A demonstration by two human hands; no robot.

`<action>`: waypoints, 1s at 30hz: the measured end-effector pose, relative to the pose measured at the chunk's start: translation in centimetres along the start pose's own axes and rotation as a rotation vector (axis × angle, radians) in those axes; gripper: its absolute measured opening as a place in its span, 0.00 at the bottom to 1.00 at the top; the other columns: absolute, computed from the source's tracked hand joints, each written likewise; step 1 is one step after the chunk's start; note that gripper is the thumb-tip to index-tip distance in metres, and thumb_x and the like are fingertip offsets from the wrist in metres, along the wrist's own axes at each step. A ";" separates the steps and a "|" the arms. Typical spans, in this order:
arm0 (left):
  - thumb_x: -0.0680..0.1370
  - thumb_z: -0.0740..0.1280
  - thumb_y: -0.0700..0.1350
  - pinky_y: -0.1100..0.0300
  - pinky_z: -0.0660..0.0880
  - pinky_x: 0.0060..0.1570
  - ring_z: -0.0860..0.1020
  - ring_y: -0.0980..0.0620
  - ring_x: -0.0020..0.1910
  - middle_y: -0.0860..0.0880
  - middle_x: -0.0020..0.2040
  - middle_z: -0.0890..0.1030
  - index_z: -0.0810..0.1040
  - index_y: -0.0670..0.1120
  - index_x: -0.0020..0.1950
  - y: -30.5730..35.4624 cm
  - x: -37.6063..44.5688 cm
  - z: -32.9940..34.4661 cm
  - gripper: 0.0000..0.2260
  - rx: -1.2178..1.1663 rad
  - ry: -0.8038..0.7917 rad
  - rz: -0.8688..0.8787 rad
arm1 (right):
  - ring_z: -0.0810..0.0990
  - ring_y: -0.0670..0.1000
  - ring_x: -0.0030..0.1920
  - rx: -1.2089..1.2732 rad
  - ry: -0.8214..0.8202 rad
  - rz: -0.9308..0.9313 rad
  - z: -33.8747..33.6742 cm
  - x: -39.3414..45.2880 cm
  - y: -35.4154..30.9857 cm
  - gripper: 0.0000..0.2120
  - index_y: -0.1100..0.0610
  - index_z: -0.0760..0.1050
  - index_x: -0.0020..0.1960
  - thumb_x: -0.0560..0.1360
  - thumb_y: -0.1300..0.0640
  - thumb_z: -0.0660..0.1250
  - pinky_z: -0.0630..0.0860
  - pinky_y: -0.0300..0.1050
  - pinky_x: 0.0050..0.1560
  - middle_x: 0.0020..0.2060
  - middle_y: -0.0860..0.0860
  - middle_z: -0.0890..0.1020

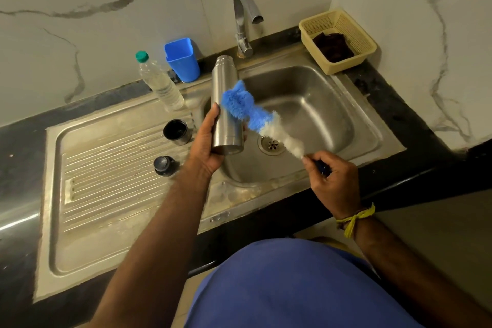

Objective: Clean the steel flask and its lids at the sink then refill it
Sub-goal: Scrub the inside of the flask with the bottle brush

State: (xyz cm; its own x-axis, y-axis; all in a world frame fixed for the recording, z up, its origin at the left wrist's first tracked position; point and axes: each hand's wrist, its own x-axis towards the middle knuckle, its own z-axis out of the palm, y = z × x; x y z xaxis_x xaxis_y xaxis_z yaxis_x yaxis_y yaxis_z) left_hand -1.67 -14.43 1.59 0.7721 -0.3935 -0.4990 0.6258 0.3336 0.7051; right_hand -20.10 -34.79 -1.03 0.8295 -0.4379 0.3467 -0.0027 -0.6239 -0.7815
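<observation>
On the steel drainboard (87, 194) stand two lids (175, 132). Over the sink (306, 104), the left hand (206, 141) grips the flask (226, 104); right-hand (332, 181) fingers pinch the brush (255, 112). A cloth (332, 46) lies in the basket (359, 34).

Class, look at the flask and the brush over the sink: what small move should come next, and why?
Probably steer the brush tip up to the flask's mouth and push it in. The left hand holds the steel flask open over the sink, while the right hand has the bristles only against its outer wall.
</observation>
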 end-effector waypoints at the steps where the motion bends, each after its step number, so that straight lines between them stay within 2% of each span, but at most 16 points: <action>1: 0.78 0.70 0.57 0.44 0.76 0.60 0.83 0.46 0.47 0.42 0.52 0.85 0.74 0.44 0.70 -0.4 -0.2 0.0 0.25 -0.003 -0.008 0.000 | 0.80 0.47 0.34 0.005 -0.002 -0.003 0.1 0.1 -0.1 0.09 0.59 0.81 0.43 0.78 0.55 0.70 0.77 0.49 0.34 0.35 0.49 0.82; 4: 0.81 0.67 0.54 0.43 0.76 0.59 0.82 0.46 0.44 0.44 0.47 0.85 0.77 0.44 0.62 -1.4 -0.9 -0.1 0.16 0.018 -0.028 0.013 | 0.79 0.47 0.34 -0.005 -0.034 -0.031 0.9 0.5 -0.6 0.09 0.59 0.80 0.43 0.78 0.55 0.70 0.77 0.48 0.34 0.34 0.49 0.82; 8: 0.81 0.66 0.56 0.37 0.73 0.65 0.81 0.38 0.56 0.40 0.52 0.85 0.77 0.45 0.65 -2.5 -1.7 -0.9 0.18 0.043 -0.037 -0.006 | 0.79 0.47 0.35 -0.028 0.026 -0.002 1.5 2.1 -1.0 0.09 0.58 0.78 0.42 0.78 0.55 0.70 0.79 0.48 0.34 0.34 0.49 0.81; 11: 0.80 0.67 0.55 0.38 0.74 0.64 0.81 0.37 0.56 0.40 0.53 0.85 0.77 0.45 0.64 -3.2 -2.3 -1.2 0.18 0.055 -0.009 -0.028 | 0.79 0.47 0.36 -0.073 -0.001 -0.054 1.8 2.6 -1.2 0.08 0.57 0.78 0.43 0.78 0.55 0.70 0.79 0.46 0.35 0.36 0.49 0.82; 16: 0.78 0.67 0.57 0.45 0.79 0.51 0.83 0.39 0.49 0.40 0.53 0.84 0.75 0.45 0.67 -3.9 -3.0 -1.4 0.22 0.064 0.003 -0.061 | 0.80 0.48 0.35 -0.052 0.054 0.039 2.4 3.6 -0.6 0.09 0.57 0.78 0.42 0.78 0.54 0.70 0.80 0.48 0.35 0.35 0.50 0.82; 19: 0.79 0.66 0.58 0.47 0.79 0.48 0.83 0.39 0.48 0.40 0.52 0.84 0.75 0.45 0.67 -3.7 -3.0 -1.8 0.23 0.057 -0.013 -0.067 | 0.79 0.46 0.35 -0.046 0.019 0.019 2.2 2.7 -0.7 0.08 0.58 0.78 0.43 0.78 0.55 0.70 0.80 0.44 0.34 0.35 0.49 0.81; 22: 0.80 0.64 0.61 0.49 0.79 0.45 0.83 0.41 0.47 0.41 0.52 0.83 0.76 0.44 0.66 -3.4 -2.7 -1.8 0.24 0.061 -0.023 -0.080 | 0.79 0.46 0.34 -0.028 0.026 0.041 2.1 1.1 -0.4 0.08 0.58 0.78 0.42 0.78 0.55 0.70 0.79 0.47 0.33 0.34 0.49 0.81; 27: 0.75 0.71 0.63 0.44 0.76 0.56 0.81 0.41 0.51 0.41 0.55 0.83 0.78 0.44 0.67 -2.9 -2.0 -1.8 0.29 -0.010 -0.031 -0.049 | 0.78 0.46 0.34 -0.049 -0.035 -0.017 1.7 -1.2 -0.1 0.06 0.57 0.79 0.43 0.78 0.56 0.71 0.77 0.46 0.32 0.34 0.48 0.81; 30: 0.78 0.67 0.63 0.45 0.77 0.53 0.83 0.44 0.48 0.42 0.57 0.83 0.79 0.44 0.67 -2.2 -1.6 -1.6 0.27 -0.030 -0.035 -0.051 | 0.77 0.41 0.34 -0.013 -0.048 -0.025 1.6 -1.5 -0.3 0.06 0.57 0.80 0.43 0.77 0.57 0.71 0.75 0.37 0.33 0.35 0.46 0.81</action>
State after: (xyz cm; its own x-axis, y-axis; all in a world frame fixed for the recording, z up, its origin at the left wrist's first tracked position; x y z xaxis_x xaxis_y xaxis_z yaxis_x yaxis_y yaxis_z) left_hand -4.08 -13.19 0.03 0.7353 -0.4402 -0.5153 0.6674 0.3378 0.6637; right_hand -20.45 -32.92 -2.08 0.8554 -0.3907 0.3402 0.0111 -0.6426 -0.7661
